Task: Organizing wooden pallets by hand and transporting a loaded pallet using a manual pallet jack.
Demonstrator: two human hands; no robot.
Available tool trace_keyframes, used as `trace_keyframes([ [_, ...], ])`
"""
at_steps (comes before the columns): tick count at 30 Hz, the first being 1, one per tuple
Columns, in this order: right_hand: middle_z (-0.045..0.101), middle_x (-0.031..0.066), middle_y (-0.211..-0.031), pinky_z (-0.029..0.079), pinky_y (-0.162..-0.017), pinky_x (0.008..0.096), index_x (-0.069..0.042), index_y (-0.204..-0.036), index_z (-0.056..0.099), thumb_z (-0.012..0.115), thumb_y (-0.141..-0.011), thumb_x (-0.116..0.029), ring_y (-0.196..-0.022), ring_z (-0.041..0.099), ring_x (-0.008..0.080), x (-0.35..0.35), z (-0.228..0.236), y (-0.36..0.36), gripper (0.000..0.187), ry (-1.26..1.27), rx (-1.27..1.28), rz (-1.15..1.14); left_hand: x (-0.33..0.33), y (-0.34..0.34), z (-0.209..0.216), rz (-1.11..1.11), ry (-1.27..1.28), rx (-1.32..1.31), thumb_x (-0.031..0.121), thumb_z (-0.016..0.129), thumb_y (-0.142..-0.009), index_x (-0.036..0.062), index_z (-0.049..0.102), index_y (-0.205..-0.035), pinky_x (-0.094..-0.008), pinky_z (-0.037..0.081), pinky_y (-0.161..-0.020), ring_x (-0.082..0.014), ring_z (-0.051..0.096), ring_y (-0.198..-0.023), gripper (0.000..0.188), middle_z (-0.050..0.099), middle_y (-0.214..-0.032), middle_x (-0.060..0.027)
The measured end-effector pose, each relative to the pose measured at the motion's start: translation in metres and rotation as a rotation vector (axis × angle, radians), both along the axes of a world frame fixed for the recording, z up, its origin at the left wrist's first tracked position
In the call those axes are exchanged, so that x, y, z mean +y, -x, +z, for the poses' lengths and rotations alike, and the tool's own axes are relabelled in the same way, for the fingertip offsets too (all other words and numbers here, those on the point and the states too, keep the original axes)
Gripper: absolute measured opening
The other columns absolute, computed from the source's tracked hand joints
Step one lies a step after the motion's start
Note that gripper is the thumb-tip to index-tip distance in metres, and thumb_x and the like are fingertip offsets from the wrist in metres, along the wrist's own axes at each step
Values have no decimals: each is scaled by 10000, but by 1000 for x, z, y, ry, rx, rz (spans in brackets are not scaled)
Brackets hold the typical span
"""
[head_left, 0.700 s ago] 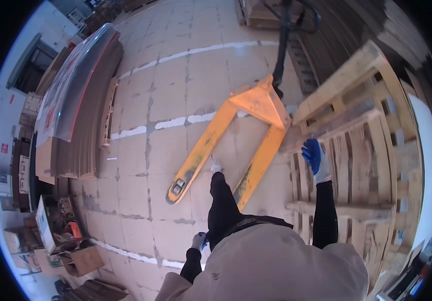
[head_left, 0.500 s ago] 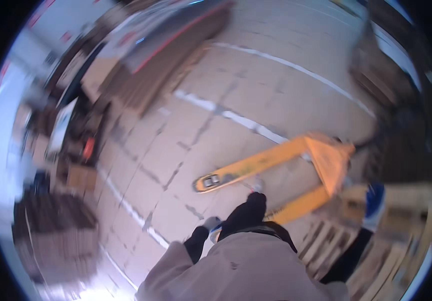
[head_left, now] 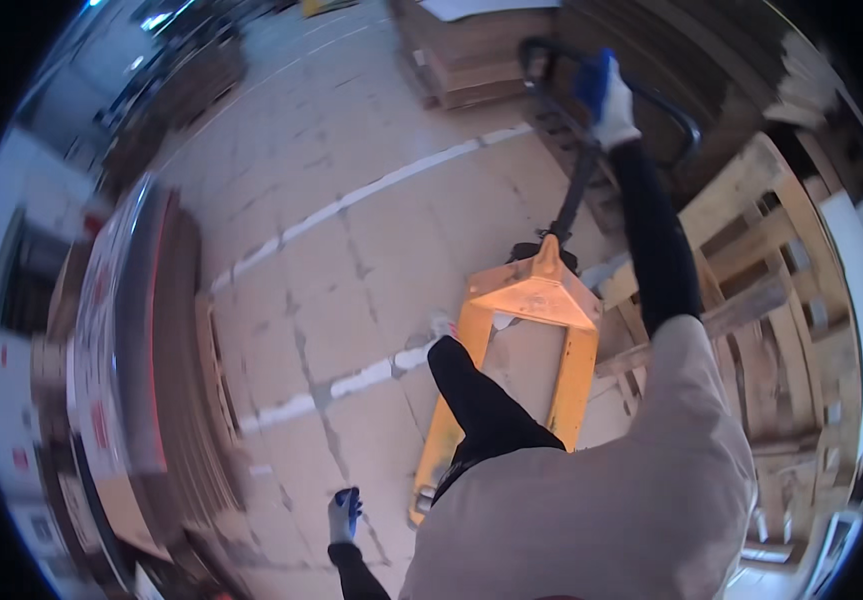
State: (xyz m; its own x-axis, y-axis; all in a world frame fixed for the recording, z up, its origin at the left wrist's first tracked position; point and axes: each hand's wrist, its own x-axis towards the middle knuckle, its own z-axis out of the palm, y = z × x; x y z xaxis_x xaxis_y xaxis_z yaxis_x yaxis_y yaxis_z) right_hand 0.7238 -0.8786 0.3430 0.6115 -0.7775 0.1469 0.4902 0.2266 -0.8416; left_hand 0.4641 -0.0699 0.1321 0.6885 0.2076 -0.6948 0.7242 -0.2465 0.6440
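Gripping the black loop handle (head_left: 551,60) of the heavy, stiff yellow pallet jack (head_left: 526,330) on the floor beside wooden pallets (head_left: 761,300), the gloved right hand (head_left: 606,90) clamps on, the left hand (head_left: 344,513) hanging free, apparently empty.

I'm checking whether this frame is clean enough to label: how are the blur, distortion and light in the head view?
Head view: fairly sharp at the centre, where the yellow pallet truck reads clearly; the right hand on the black handle is soft; fisheye bends the white floor line and wooden pallets; the rim smears; the left hand is small; light is even, without hard shadows.
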Motion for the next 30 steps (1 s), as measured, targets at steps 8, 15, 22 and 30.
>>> trace_keyframes([
  [8,650,135,-1138,489,-919,339,16,-1170,601,422,-1034,-335,-1038,632,213,-31,-45,-47,416,551,-7,-359,-102,-396,178,-418,-203,-645,163,569,-958,6,574,-1216,-246,511,-728,-126,619,-847,302,642,-1009,-68],
  [15,324,293,-1468,265,-1127,481,75,-1455,253,326,-806,-820,-1338,383,409,-67,-106,-113,1108,388,-517,-230,-404,-792,214,-879,19,-862,111,560,-950,-25,533,-1273,-273,488,-887,-162,610,-1009,351,628,-1126,-90],
  [22,349,245,-1476,182,-1171,486,83,-1469,188,477,-839,-705,-1378,328,394,-61,-5,-149,1050,69,-463,-572,-615,-915,150,-1321,341,-550,54,609,-907,-43,520,-1269,-244,493,-866,-142,622,-993,386,627,-1127,-101],
  [30,621,146,-1067,452,-879,348,18,-1282,481,422,-988,-317,-971,589,229,-78,-48,-74,449,294,-324,-628,-696,-1077,34,-1799,237,-499,139,662,-898,-25,565,-1210,-228,516,-724,-116,647,-846,366,669,-960,-55],
])
